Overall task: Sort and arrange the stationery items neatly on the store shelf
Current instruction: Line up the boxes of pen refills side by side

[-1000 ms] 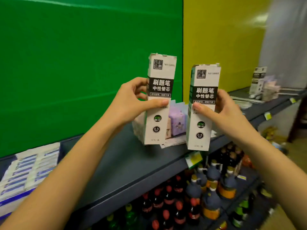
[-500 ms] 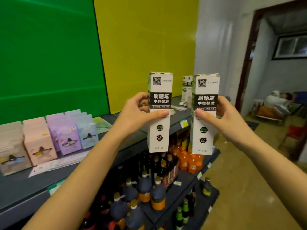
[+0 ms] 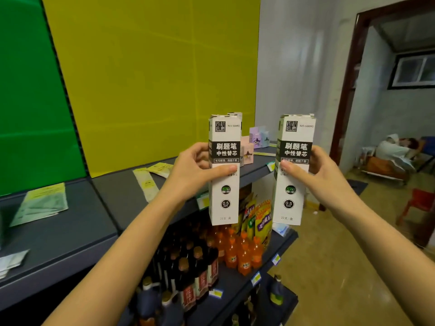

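Observation:
I hold two tall white pen refill boxes upright in the air, each with a black label band. My left hand [image 3: 193,171] grips the left refill box [image 3: 224,198] at its middle. My right hand [image 3: 322,177] grips the right refill box [image 3: 292,198] the same way. Both boxes hang in front of the grey top shelf [image 3: 122,196], near its right end. Behind the left box, a third white box top [image 3: 235,114] peeks out, standing on the shelf beside pink and purple small boxes [image 3: 255,143].
Flat yellow and green packets [image 3: 150,182] lie on the shelf at left and centre. Lower shelves hold dark bottles [image 3: 188,274], orange bottles [image 3: 237,250] and snack bags. A doorway at right shows a person lying on a bed [image 3: 397,151] and a red stool [image 3: 421,201].
My view has swung further right along the shelf, carrying both boxes with it. The boxes now stand a little wider apart, and the pastel boxes on the left have left the view.

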### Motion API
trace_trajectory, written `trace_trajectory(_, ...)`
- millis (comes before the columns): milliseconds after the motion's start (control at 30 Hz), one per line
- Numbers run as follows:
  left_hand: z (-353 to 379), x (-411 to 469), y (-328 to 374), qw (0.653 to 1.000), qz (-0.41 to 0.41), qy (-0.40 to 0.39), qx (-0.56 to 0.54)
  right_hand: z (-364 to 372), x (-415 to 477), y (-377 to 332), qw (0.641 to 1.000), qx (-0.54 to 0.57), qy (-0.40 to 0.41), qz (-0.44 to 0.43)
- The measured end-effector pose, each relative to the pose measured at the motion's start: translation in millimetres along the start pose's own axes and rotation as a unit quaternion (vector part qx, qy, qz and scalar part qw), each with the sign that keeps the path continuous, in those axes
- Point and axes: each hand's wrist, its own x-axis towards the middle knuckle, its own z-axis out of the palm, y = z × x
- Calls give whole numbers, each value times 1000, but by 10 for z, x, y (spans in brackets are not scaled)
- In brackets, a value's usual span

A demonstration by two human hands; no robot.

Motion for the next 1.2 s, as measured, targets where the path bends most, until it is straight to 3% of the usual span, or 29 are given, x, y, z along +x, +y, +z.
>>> trace_trajectory(267,494,963,-198,1000,15,24,3,-318,998,484,998,-6,-51,-21)
trace_trajectory(600,948,1672,-416,995,2,97,21,-670,2053,1244,992,79,-95,-16)
trace_trajectory(933,1551,2235,-453,976,4,212,37,-890,3027,1933,966,151,-206,-41)
trace_trajectory(1200,1538,2621,-321,956,46,281,75,-712,3583,2176,942,195,-269,-47)
